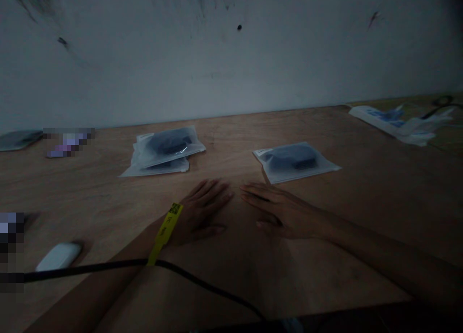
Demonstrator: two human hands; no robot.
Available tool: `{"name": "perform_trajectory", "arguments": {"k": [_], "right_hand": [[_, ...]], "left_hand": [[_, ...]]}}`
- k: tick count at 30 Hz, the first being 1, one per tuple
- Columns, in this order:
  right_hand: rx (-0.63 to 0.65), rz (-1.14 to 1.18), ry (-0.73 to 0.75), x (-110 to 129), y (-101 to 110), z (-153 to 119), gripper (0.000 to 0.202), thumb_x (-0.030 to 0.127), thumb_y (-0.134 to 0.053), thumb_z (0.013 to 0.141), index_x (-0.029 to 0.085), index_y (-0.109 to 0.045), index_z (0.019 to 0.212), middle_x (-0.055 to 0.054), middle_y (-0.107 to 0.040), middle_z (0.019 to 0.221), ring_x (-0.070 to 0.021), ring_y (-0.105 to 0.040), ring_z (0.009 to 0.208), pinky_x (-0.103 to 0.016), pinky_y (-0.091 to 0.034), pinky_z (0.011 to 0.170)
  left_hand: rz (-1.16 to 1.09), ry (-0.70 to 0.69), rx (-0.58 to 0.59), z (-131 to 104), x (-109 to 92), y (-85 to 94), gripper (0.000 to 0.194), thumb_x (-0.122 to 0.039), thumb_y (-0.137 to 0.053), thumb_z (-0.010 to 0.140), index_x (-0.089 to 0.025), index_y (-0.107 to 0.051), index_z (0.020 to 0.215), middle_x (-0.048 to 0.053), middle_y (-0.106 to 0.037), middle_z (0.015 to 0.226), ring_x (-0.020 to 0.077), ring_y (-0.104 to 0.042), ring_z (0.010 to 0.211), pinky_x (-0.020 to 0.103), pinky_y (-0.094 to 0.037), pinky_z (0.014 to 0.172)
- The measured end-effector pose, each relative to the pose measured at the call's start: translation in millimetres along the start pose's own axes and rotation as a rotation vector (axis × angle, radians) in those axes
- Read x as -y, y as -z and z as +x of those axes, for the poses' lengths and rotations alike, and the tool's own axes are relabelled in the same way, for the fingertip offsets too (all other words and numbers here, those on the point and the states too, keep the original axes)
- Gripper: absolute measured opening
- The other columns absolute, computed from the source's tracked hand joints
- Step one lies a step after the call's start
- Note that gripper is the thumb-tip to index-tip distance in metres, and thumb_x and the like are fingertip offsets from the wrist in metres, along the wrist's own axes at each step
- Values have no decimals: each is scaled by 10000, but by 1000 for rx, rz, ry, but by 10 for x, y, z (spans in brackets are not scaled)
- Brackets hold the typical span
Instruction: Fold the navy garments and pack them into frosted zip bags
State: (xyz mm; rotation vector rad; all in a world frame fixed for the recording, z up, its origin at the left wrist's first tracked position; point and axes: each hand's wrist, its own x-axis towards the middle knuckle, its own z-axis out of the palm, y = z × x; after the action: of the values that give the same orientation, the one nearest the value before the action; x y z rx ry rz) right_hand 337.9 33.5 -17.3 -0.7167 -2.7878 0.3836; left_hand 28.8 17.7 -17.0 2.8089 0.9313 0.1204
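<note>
My left hand (204, 210) lies flat on the wooden table (231, 285), fingers stretched out and holding nothing. A yellow paper band (164, 234) with a printed code is around that wrist. Opposite it, my right hand (282, 207) also rests palm down, fingers extended, with a small gap between the two hands. Just beyond the left hand, frosted plastic pouches (166, 147) with dark contents lie stacked, one over another. Past the right hand sits a single frosted pouch (294, 162) with something dark inside. Neither hand touches a pouch.
A black cable (202, 282) crosses in front of my left forearm. A white rounded object (60, 257) is at the left. A dark flat object (20, 139) lies at the far left, near the wall (231, 73). White and blue plastic packaging (394, 123) lies at the back right.
</note>
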Motion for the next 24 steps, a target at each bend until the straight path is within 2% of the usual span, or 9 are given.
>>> {"name": "perform_trajectory", "arguments": {"k": [5, 7, 9, 12, 13, 17, 19, 21, 24], "right_hand": [[-22, 17, 6, 0, -12, 0, 674, 397, -594, 928, 178, -361, 1521, -158, -376, 1564, -291, -367, 1441, -499, -351, 1162], [-33, 14, 14, -3, -19, -2, 676, 396, -595, 927, 178, -360, 1521, -156, -380, 1563, -290, -373, 1437, -496, -353, 1161], [-38, 7, 17, -9, -25, -3, 674, 400, -593, 927, 171, -365, 1518, -161, -377, 1563, -296, -379, 1433, -500, -362, 1155], [-37, -3, 29, -16, -27, -3, 672, 416, -584, 933, 150, -374, 1512, -174, -383, 1556, -303, -379, 1433, -504, -368, 1151], [-37, -3, 33, -16, -26, -3, 671, 419, -583, 935, 146, -375, 1511, -177, -387, 1554, -302, -376, 1435, -505, -366, 1153], [-62, 12, 48, -15, -30, -5, 668, 414, -588, 934, 141, -380, 1507, -182, -390, 1550, -296, -370, 1440, -506, -362, 1155], [-65, 15, 52, -19, -39, -8, 667, 409, -589, 935, 138, -380, 1507, -182, -386, 1552, -296, -363, 1444, -505, -357, 1158], [-66, 16, 51, -26, -53, -13, 672, 406, -589, 935, 140, -370, 1512, -181, -377, 1557, -297, -352, 1450, -507, -354, 1160], [-70, 12, 57, -38, -70, -16, 681, 409, -584, 938, 143, -352, 1521, -179, -367, 1563, -291, -343, 1455, -506, -351, 1163]], "left_hand": [[-10, -20, -42, -12, 24, 7, 749, -521, -511, 980, -281, -144, 1588, 85, -148, 1654, 335, -116, 1526, 571, -172, 1224], [19, -23, -122, -28, 58, 27, 696, -454, -518, 992, -298, -182, 1581, 76, -157, 1655, 337, -131, 1524, 562, -197, 1223], [93, 7, -278, -56, 115, 71, 669, -379, -520, 1000, -345, -179, 1575, 47, -91, 1667, 342, -149, 1520, 561, -214, 1221], [249, 165, -554, -122, 250, 178, 689, -282, -507, 1013, -461, -116, 1552, -38, 13, 1671, 312, -178, 1517, 558, -204, 1230], [308, 210, -600, -149, 307, 217, 695, -272, -506, 1014, -476, -107, 1546, -58, 21, 1669, 313, -156, 1521, 567, -179, 1236], [462, 497, -722, -271, 582, 289, 715, -377, -546, 988, -339, -133, 1570, 6, 56, 1673, 371, -52, 1525, 578, -115, 1245], [441, 629, -669, -329, 733, 257, 710, -465, -493, 999, -264, -137, 1580, 36, 2, 1675, 409, -7, 1516, 621, -70, 1231], [411, 709, -565, -371, 865, 202, 639, -480, -427, 1020, -214, -228, 1566, 80, -157, 1656, 439, 1, 1506, 691, -76, 1190], [379, 720, -484, -395, 960, 151, 585, -443, -369, 1040, -178, -277, 1554, 151, -240, 1623, 429, -117, 1503, 709, -164, 1152]]}}
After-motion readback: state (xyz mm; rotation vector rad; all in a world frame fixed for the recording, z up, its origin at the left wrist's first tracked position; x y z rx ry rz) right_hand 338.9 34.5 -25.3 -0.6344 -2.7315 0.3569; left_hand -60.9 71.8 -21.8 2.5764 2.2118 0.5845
